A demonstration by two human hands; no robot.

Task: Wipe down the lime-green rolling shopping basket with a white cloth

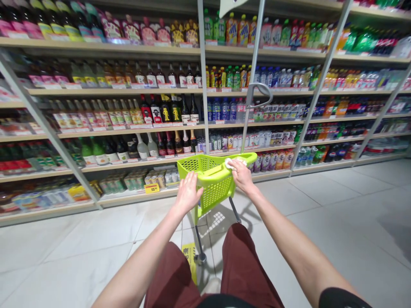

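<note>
A small lime-green shopping cart with a perforated plastic basket stands in front of my knees. My left hand grips the basket's near left corner, its fingers over the rim and the thumb to the right. At the right end of the green handle, my right hand is closed on a crumpled white wipe and presses it against the plastic. Part of the wipe is hidden under my fingers. A tall grey pole with a grey loop rises from behind the basket.
Shelves of bottles, cans and cartons run along the aisle behind the cart. A yellow price sign sits on the bottom shelf. On the pale tiled floor, a yellow floor sticker lies near the cart's wheel.
</note>
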